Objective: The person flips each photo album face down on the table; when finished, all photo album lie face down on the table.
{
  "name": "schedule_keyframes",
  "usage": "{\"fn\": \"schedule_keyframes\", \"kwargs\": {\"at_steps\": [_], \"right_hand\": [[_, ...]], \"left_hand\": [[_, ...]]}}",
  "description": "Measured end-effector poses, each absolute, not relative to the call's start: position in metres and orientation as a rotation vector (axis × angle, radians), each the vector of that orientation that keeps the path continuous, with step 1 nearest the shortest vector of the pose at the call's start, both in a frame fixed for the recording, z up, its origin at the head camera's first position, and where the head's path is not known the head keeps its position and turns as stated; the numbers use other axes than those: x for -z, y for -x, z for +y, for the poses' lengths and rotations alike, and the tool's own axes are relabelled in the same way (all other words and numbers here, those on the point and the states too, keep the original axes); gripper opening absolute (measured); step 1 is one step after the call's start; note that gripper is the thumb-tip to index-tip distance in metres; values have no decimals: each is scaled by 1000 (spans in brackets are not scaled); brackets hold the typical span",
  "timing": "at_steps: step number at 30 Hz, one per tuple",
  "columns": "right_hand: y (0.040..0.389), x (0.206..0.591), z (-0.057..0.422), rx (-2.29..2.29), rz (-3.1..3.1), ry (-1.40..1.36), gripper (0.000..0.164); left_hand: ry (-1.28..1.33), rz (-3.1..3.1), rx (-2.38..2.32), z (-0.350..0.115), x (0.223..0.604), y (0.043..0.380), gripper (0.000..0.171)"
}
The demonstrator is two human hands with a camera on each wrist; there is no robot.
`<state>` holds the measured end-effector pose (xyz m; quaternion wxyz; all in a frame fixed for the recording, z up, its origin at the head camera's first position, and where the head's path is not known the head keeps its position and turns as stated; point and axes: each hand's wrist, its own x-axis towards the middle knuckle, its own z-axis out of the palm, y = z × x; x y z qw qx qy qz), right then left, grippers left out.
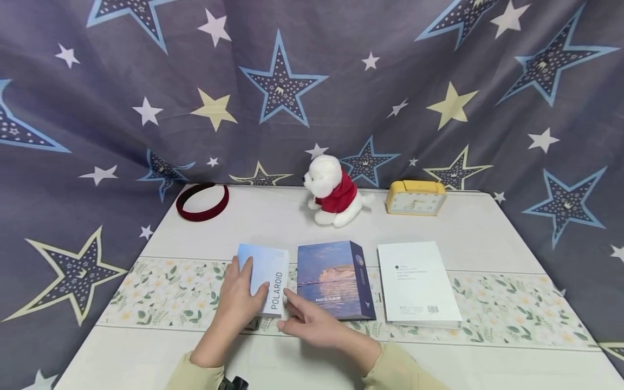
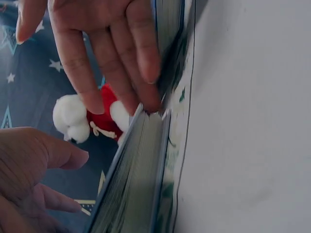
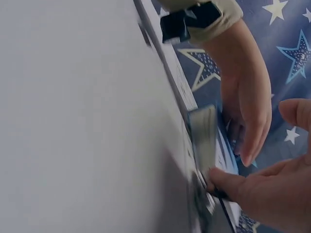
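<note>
A light blue album (image 1: 269, 260) marked POLAROID lies flat on the table, its page edges (image 2: 141, 170) facing the left wrist camera. My left hand (image 1: 239, 298) is over its left side, fingers spread on or just above the cover. At the album's lower right corner is my right hand (image 1: 312, 322), its fingertips at the spine-side edge, touching or very close to it. In the right wrist view the right thumb (image 3: 226, 182) is by the end of the pages. To the right lies a dark blue photo album (image 1: 324, 265) with a seaside cliff picture.
A white album (image 1: 419, 276) lies farthest right in the row. Behind stand a white plush dog (image 1: 324, 176) in a red top and a yellow clock (image 1: 416, 199). A dark red headband (image 1: 202, 215) is at the back left. A starry cloth (image 1: 341, 108) hangs behind the table.
</note>
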<state>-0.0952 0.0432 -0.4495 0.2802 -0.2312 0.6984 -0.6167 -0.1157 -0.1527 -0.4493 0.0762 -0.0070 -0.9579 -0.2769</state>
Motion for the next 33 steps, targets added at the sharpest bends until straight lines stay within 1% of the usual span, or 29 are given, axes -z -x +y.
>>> {"fn": "schedule_keyframes", "kwargs": {"at_steps": [3,9,16,23,33], "right_hand": [[93,450,35,1666,1832,585,76],[87,449,26,1876,1681,379,72],[87,450,24,2175,1396,147,66],[89,454,23,2283,1325,106,69],[85,451,23,2307,1335,123,66]], "left_hand": [[-10,-2901,841,-157,451,116,75],[-83,-2949,919,-162,454,118,80],[-154,-2972,1070,-167,452,121,78],[-167,-2972,1139,-170,450,122,80],[-185,-2973,1209,-171,446,121,81]]}}
